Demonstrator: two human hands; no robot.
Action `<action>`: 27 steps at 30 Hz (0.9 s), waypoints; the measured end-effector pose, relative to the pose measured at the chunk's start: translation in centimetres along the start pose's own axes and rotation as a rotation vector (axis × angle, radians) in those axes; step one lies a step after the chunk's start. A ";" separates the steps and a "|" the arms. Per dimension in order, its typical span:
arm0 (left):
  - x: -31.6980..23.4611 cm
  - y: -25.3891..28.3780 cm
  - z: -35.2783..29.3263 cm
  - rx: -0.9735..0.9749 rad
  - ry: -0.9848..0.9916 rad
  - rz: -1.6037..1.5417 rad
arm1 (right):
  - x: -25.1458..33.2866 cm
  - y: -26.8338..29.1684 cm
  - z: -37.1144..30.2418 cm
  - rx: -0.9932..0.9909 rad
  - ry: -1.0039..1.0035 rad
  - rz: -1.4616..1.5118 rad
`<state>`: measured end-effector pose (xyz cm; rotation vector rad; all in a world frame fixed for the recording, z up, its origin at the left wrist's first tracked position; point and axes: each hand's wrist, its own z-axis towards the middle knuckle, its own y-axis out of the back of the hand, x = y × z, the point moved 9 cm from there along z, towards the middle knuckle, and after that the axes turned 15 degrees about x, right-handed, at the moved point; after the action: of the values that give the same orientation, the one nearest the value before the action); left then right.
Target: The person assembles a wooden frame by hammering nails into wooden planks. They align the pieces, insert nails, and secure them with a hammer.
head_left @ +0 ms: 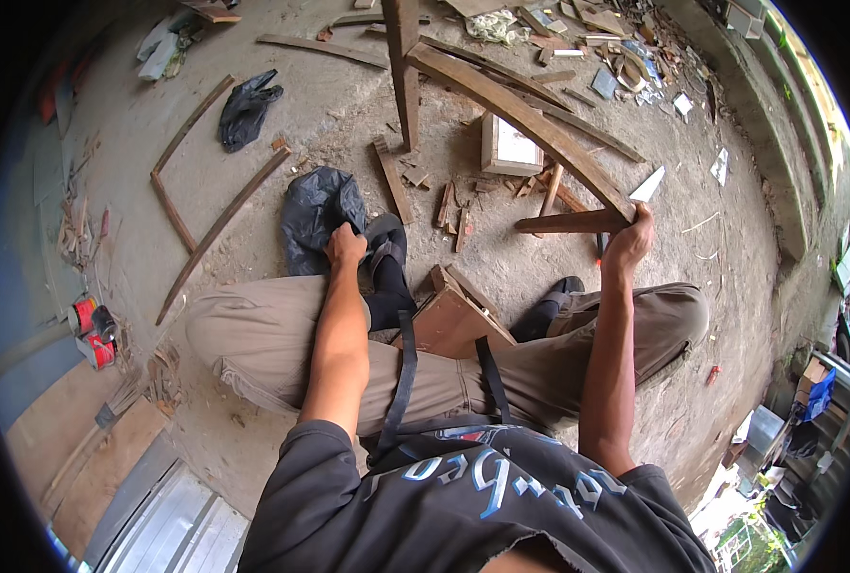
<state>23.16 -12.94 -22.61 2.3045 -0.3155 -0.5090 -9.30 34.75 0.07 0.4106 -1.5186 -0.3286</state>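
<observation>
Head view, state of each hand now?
Left hand: curled against black crumpled plastic bag; grip can't be told.
Right hand: closed, holding brown curved wooden frame.

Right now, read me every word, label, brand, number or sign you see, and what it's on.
Dark T-shirt: large pale, blue-edged lettering across the chest; I won't copy it out.
Red round items at far left: any markings too small to read.
Black bag by the left hand, and wooden frame in the right hand: no text I can make out.
</observation>
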 end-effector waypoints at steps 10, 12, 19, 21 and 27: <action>-8.0 14.0 -4.0 -0.582 -0.355 -0.463 | 6.6 -0.4 -2.2 -0.050 0.318 -0.429; -6.3 15.8 -3.6 -0.597 -0.303 -0.477 | 6.2 -0.5 -1.8 -0.005 0.242 -0.298; -10.0 13.6 -2.3 0.118 -0.530 -1.497 | 6.8 -1.1 -2.1 -0.042 0.378 -0.564; -10.5 13.4 -2.9 0.033 -0.576 -1.118 | 6.8 -0.8 -2.3 -0.067 0.408 -0.612; -15.0 8.6 -7.4 -0.352 -0.830 -0.297 | 6.2 -1.0 -2.0 -0.015 0.349 -0.526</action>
<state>12.52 -8.84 -7.69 1.7030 -0.2407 -1.5382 -7.10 31.10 5.15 0.8132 -1.0499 -0.6425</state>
